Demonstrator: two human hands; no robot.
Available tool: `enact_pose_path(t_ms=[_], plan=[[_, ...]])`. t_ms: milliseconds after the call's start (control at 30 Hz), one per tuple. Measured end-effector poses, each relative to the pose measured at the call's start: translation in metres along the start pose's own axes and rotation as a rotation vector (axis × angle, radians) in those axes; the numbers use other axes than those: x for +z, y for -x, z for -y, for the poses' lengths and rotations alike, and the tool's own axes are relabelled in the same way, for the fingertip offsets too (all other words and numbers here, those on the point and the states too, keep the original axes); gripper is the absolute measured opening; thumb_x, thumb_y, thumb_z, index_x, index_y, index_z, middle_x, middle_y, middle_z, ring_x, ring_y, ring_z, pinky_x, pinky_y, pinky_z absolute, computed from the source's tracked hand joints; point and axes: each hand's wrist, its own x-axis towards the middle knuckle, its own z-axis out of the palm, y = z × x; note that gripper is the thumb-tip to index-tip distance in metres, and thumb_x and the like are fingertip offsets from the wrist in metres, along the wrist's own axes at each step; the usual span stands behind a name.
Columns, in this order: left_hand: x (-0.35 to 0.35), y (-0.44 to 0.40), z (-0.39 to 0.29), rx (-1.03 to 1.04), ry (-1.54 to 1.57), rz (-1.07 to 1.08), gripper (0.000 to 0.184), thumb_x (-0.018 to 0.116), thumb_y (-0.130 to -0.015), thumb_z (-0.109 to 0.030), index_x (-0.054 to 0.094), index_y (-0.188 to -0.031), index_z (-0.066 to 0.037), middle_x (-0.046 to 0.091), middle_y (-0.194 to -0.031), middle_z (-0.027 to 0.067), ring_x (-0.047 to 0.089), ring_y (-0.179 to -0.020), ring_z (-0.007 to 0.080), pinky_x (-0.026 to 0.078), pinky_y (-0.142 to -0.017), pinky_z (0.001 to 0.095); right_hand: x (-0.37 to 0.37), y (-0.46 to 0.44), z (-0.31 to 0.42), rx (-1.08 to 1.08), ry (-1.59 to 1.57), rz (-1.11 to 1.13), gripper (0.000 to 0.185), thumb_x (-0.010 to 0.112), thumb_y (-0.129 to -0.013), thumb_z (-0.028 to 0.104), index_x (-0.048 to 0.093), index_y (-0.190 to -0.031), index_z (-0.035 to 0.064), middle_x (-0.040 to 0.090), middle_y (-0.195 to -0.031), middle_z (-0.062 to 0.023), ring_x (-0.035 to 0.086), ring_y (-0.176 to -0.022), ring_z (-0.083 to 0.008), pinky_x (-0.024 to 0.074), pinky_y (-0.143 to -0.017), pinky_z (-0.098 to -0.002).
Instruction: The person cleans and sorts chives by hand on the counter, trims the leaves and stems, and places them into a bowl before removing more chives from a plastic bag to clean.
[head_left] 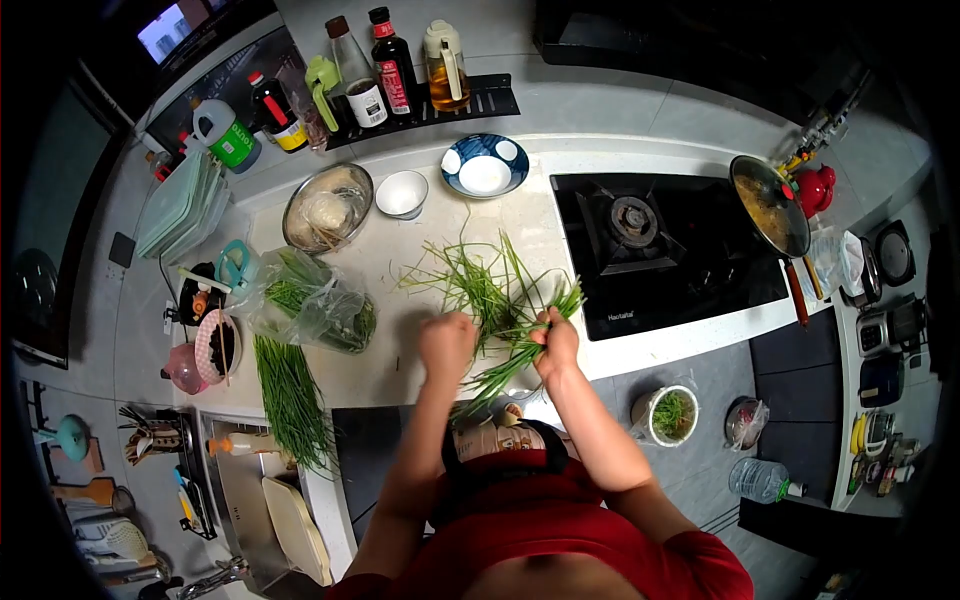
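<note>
My right hand is closed around a bunch of garlic chives at the counter's front edge, with blades sticking out on both sides of the fist. To its left, my left hand is curled closed and slightly blurred; whatever its fingers may pinch is hidden. Loose chives lie spread on the pale counter just beyond both hands. Left of my left hand rests a clear plastic bag with greens inside. A neat bundle of long chives hangs over the counter edge near the sink.
A metal bowl, a white bowl and a blue-patterned bowl stand at the back. The black gas stove is on the right, with a lidded pan. A bin holding green scraps sits on the floor.
</note>
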Motion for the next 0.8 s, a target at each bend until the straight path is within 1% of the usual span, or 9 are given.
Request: enact_pose_path(t_ms=[33,67,133,233,333,433,533,700,800], plan=[[-0.005,-0.005,0.015,-0.129,0.055,0.006,0.007,0.062,-0.073,-0.013,0.063,-0.075,-0.007,0.059,-0.061,0.0103,0.058,-0.056,0.0276,0.045,-0.052,0.0351,0.011,0.010,0.010,-0.010,-0.043,-0.073,0.016,0.037,-0.091,0.013,0.040,-0.077,0.0073,0.043,-0.066,-0.0030,0.026,-0.044,-0.0088,0.0227,-0.038,-0.0211],[-0.010,-0.010,0.028,-0.144,0.158,0.015,0.007,0.062,-0.071,-0.016,0.064,-0.072,-0.010,0.060,-0.067,0.0087,0.056,-0.063,0.0270,0.044,-0.060,0.0386,0.007,0.004,0.015,0.005,-0.117,-0.057,0.014,0.038,-0.091,0.012,0.041,-0.078,0.0069,0.043,-0.067,-0.0031,0.027,-0.045,-0.0089,0.0242,-0.038,-0.0204],[-0.018,-0.017,0.037,0.056,0.043,-0.020,0.011,0.063,-0.072,-0.017,0.065,-0.078,-0.008,0.061,-0.084,0.0074,0.055,-0.079,0.0265,0.044,-0.065,0.0373,-0.003,-0.006,0.020,0.044,-0.241,0.027,0.014,0.038,-0.092,0.016,0.042,-0.085,0.0035,0.044,-0.072,-0.0050,0.033,-0.046,-0.0102,0.0307,-0.038,-0.0219],[-0.017,-0.018,0.032,-0.006,0.015,-0.001,0.011,0.064,-0.072,-0.016,0.065,-0.078,-0.007,0.058,-0.094,0.0058,0.051,-0.090,0.0277,0.043,-0.070,0.0356,-0.003,-0.013,0.019,0.094,-0.331,-0.015,0.016,0.038,-0.092,0.016,0.043,-0.082,0.0045,0.039,-0.071,-0.0034,0.033,-0.050,-0.0096,0.0313,-0.040,-0.0212],[-0.020,-0.017,0.022,-0.110,0.055,0.097,0.009,0.065,-0.071,-0.015,0.065,-0.077,-0.008,0.058,-0.090,0.0054,0.052,-0.087,0.0279,0.043,-0.070,0.0354,-0.004,-0.014,0.018,0.124,-0.380,-0.024,0.017,0.039,-0.092,0.017,0.044,-0.080,0.0054,0.038,-0.068,-0.0023,0.033,-0.050,-0.0095,0.0319,-0.042,-0.0216],[-0.008,-0.010,0.018,-0.093,0.175,-0.020,0.010,0.067,-0.070,-0.016,0.065,-0.074,-0.007,0.057,-0.086,0.0045,0.053,-0.080,0.0250,0.044,-0.065,0.0341,-0.009,-0.019,0.014,0.140,-0.352,0.009,0.017,0.039,-0.092,0.018,0.045,-0.081,0.0068,0.037,-0.065,-0.0011,0.033,-0.049,-0.0094,0.0338,-0.045,-0.0235],[-0.023,-0.009,-0.003,-0.214,0.389,0.183,0.012,0.069,-0.068,-0.014,0.063,-0.076,-0.007,0.057,-0.083,0.0047,0.053,-0.073,0.0224,0.044,-0.063,0.0320,-0.011,-0.020,0.015,0.141,-0.324,0.036,0.016,0.039,-0.092,0.019,0.045,-0.081,0.0086,0.038,-0.064,-0.0001,0.033,-0.048,-0.0094,0.0354,-0.049,-0.0256],[-0.042,-0.006,-0.030,0.070,0.563,0.227,0.010,0.062,-0.068,-0.004,0.060,-0.077,-0.007,0.055,-0.082,0.0058,0.054,-0.075,0.0223,0.044,-0.068,0.0303,-0.015,-0.025,0.016,0.166,-0.371,0.086,0.015,0.038,-0.092,0.019,0.046,-0.083,0.0095,0.042,-0.068,-0.0011,0.034,-0.049,-0.0094,0.0359,-0.049,-0.0255],[-0.055,-0.004,-0.040,0.098,0.598,0.296,0.011,0.063,-0.067,-0.001,0.059,-0.077,-0.004,0.053,-0.083,0.0065,0.052,-0.080,0.0214,0.042,-0.073,0.0303,-0.017,-0.033,0.012,0.096,-0.368,0.014,0.014,0.037,-0.092,0.016,0.046,-0.084,0.0076,0.043,-0.070,-0.0028,0.035,-0.050,-0.0102,0.0356,-0.048,-0.0243]])
